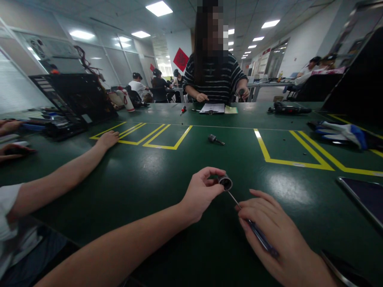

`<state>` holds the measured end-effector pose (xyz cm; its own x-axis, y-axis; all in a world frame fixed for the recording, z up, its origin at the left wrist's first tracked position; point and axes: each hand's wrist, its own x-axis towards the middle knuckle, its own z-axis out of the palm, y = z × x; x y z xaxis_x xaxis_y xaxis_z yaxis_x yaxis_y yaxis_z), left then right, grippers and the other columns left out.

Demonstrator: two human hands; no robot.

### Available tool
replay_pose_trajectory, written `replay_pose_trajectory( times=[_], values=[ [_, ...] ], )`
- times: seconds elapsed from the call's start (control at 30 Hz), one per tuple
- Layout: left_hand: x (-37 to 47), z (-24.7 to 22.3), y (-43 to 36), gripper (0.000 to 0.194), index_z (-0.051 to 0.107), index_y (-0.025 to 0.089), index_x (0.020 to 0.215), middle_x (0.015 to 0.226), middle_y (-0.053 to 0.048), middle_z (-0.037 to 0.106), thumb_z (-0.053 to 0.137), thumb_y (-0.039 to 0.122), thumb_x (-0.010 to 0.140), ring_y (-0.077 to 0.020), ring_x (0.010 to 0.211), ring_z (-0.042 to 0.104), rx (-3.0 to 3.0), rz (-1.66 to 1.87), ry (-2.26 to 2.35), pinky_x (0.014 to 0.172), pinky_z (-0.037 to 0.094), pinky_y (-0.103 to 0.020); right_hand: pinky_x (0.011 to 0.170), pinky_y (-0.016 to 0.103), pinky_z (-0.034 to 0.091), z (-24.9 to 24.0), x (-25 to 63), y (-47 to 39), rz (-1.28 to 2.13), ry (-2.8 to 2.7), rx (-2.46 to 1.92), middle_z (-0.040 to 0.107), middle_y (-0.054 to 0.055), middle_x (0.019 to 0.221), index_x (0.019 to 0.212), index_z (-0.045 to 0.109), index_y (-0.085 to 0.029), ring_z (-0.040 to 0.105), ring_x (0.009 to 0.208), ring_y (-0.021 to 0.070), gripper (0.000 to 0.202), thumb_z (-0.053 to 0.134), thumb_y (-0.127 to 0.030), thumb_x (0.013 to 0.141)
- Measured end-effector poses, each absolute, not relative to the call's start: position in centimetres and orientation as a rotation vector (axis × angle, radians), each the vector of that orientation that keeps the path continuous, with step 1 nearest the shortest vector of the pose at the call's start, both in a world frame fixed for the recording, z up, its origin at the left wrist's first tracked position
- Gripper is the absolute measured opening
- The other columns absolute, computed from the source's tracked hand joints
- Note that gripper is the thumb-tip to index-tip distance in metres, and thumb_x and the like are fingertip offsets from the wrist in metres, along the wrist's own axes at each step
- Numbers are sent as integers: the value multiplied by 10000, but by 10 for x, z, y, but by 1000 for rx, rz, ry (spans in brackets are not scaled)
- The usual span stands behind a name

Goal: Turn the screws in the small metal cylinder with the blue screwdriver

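Between the thumb and fingers of my left hand (pixel 199 193) is a short, hollow metal cylinder (pixel 229 181), its open end turned toward me. My right hand (pixel 278 235) is closed on a thin screwdriver (pixel 261 236) with a dark blue handle. The screwdriver's slim shaft runs up to the lower edge of the cylinder's opening; whether the tip sits inside or only touches the rim I cannot tell. Beyond my hands, a small dark metal piece with a narrow shaft (pixel 216 139) lies on the green table (pixel 167 175).
Yellow tape outlines (pixel 296 164) mark the table. Blue-and-white gloves (pixel 344 133) and a phone-like device (pixel 363 197) lie at right, with a dark power tool (pixel 289 108) farther back. A person (pixel 214 75) sits opposite behind a clipboard (pixel 212 108). Another person's arm (pixel 66 171) reaches in from the left.
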<state>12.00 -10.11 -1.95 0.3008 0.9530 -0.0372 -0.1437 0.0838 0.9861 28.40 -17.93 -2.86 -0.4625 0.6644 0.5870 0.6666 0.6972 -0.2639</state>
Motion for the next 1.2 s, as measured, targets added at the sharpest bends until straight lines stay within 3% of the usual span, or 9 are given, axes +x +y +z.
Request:
replay_pose_trajectory(
  times=[0.3,0.87,1.0,1.1,1.2],
  values=[
    [122,-25,-98,164,564,116,765,961,-59,616,566,-5,654,-163,778,651,1213,1111,945,683,542,-316,998,453,369,-28,279,-184,32,-2197,-982,632,54,909,1000,547,-164,594,884,172,229,490,-62,803],
    [122,-28,-91,174,554,111,720,950,-52,620,553,-44,641,-141,724,659,1146,1164,967,645,556,-282,983,451,387,-28,279,-182,19,-2203,-939,619,52,888,1047,493,-167,596,865,173,269,482,-56,803],
    [115,-29,-75,194,595,131,821,900,-39,634,595,8,671,-147,779,646,1173,1217,1018,755,549,-336,974,448,400,-30,282,-181,75,-2196,-999,622,33,883,1050,483,-197,604,858,167,250,473,-83,827],
    [106,-36,-56,400,601,150,1004,929,-44,645,632,-4,636,-152,841,633,1250,1243,1098,870,499,-361,968,448,411,-34,283,-179,194,-2158,-1105,629,20,890,1030,503,-218,611,868,167,202,461,-129,853],
    [93,-47,-30,501,574,146,1112,1018,-72,622,593,-31,643,-165,904,620,1359,1312,1196,896,478,-354,825,392,507,-36,282,-173,326,-2061,-1226,647,31,898,986,554,-229,622,863,183,158,458,-198,865]
  ],
)
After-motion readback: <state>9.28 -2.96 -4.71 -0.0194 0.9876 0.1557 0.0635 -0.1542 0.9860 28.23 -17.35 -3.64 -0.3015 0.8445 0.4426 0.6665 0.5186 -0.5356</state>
